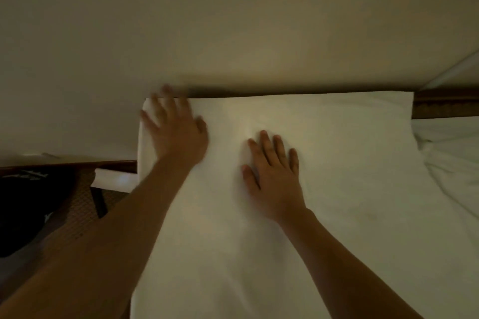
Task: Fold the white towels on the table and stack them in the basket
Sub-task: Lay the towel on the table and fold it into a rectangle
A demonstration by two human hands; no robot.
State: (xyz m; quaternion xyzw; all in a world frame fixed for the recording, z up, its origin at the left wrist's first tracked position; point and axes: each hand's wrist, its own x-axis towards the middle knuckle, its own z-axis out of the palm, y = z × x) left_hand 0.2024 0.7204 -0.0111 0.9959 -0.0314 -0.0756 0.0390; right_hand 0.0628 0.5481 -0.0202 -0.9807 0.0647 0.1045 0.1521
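Both hands lie flat with straight fingers, left hand (178, 132) and right hand (274, 176), smoothing one white towel (337, 163). No basket shows; stacking is left.

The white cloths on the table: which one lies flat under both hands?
The large smooth towel in the middle; the left hand and right hand rest flat on it. The other white cloth, at right, is rumpled and untouched.

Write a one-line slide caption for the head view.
Both hands, left hand and right hand, press flat on a white towel spread over the table by a wall.
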